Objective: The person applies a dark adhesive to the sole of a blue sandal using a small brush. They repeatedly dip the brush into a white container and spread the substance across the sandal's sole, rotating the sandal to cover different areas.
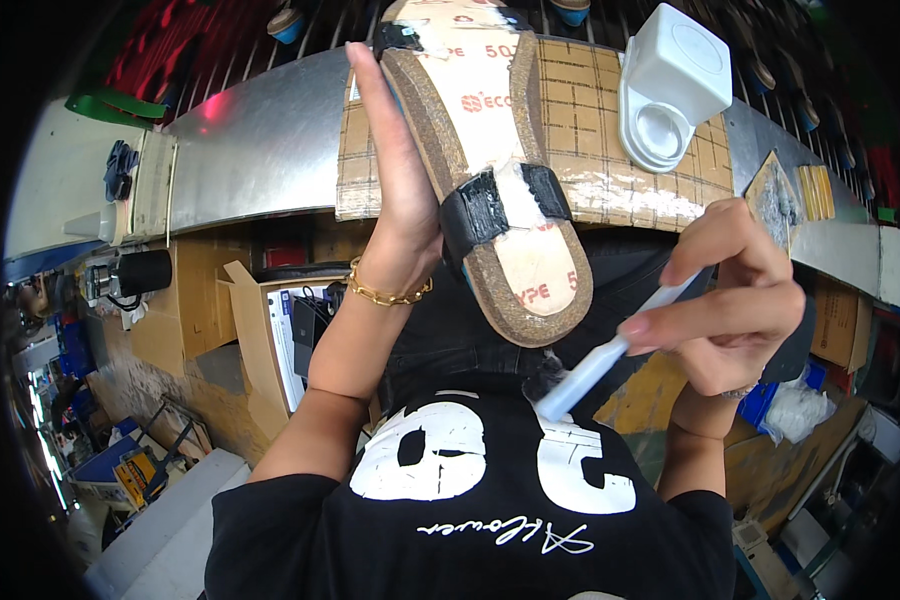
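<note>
An upturned sandal with a brown cork edge, a pale underside and black strap ends folded onto it is held over the workbench's near edge. My left hand grips its left side, thumb stretched along the edge; the other fingers are hidden behind it. Between the thumb and fingers of my right hand is a slim brush with a pale, translucent handle. The brush slants down to the left, and a dark, blurred tuft shows by its lower end. It is apart from the sandal, just below its rounded end.
Behind the sandal, cardboard covers part of the metal bench. A white pot with a round cup stands on it. Farther back runs a rack with shoe parts. An open carton stands left of my left forearm.
</note>
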`<state>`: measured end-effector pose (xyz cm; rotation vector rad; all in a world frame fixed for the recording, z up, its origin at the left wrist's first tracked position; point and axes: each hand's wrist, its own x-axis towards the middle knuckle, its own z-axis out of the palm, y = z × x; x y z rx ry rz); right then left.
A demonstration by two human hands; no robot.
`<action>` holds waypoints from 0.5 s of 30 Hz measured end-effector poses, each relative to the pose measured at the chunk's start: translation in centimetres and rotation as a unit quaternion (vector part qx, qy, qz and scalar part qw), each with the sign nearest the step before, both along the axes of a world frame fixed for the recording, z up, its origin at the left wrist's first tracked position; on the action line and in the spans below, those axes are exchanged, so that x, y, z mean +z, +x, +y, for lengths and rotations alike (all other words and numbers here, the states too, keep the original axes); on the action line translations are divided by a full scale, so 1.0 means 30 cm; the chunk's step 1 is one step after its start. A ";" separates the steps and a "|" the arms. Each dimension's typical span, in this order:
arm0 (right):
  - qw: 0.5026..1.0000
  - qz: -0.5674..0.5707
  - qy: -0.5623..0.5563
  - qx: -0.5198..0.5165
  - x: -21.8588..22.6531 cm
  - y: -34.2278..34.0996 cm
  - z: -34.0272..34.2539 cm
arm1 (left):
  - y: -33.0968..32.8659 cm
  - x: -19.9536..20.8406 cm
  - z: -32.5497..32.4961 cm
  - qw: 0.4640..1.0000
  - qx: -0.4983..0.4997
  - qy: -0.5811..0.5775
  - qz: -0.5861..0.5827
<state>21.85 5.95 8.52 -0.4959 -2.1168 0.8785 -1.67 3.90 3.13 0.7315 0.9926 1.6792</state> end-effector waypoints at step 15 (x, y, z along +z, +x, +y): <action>0.979 0.104 -0.091 0.152 -0.050 -0.014 0.058 | -0.007 -0.094 0.053 0.956 -0.231 0.097 -0.156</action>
